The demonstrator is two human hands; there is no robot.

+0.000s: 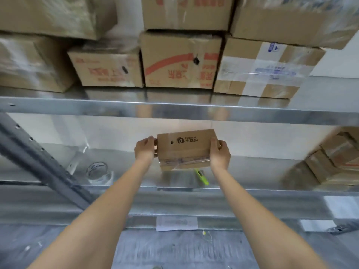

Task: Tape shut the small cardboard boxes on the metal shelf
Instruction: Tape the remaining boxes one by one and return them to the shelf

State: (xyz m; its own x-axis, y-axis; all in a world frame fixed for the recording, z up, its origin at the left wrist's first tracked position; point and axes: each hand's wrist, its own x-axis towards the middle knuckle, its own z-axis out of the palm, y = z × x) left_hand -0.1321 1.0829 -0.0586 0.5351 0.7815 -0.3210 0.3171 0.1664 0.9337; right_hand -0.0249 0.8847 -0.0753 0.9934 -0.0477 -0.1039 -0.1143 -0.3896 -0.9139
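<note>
While both arms reach out over the metal shelf (pixel 174 188), the two hands hold one small box (pixel 184 150) up in the air between them. The left hand (pixel 145 149) grips the left end of the box, with its fingers curled around that end. The right hand (pixel 219 152) grips the right end, with its thumb lying on the top face and its other fingers hidden behind the box. The box is long from left to right, and it tilts a little, with the right end higher. Its top face has a dark printed logo and faces up toward the camera. Its front side has clear shiny tape stuck along it. Under the box, a green cutter (pixel 203 176) lies on the shelf. A roll of clear tape (pixel 98 169) sits on the shelf, off to the left. Big boxes (pixel 180 61) are stacked on the shelf above. More brown boxes (pixel 334 162) sit at the far right.
</note>
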